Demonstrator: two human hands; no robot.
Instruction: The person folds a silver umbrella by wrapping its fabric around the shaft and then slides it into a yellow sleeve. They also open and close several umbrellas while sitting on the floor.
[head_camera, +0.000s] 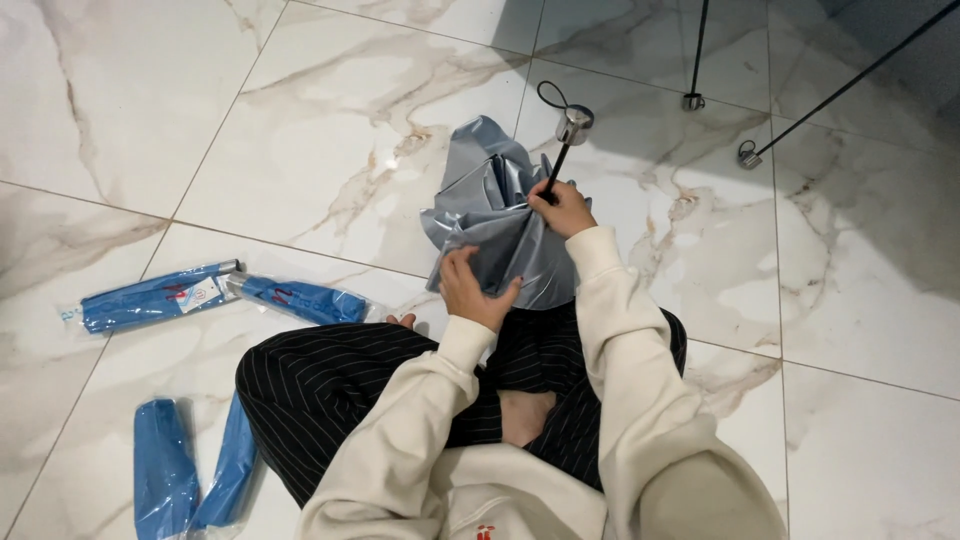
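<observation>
Four blue sleeves are lying on the floor (330, 130) at the person's nine and seven o'clock: two wrapped ones, sleeve one (155, 297) and sleeve two (298, 298), and two flat ones, sleeve three (163, 470) and sleeve four (230, 467). The left hand (472, 288) is gripping the folds of one grey umbrella (495, 220), lying at twelve o'clock before the crossed legs. The right hand (562, 208) is clamping its black shaft (560, 160). Two tripod feet (692, 101) are standing at one o'clock.

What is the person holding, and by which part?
A grey umbrella: right hand on its black shaft, left hand gathering the canopy's lower edge.
</observation>
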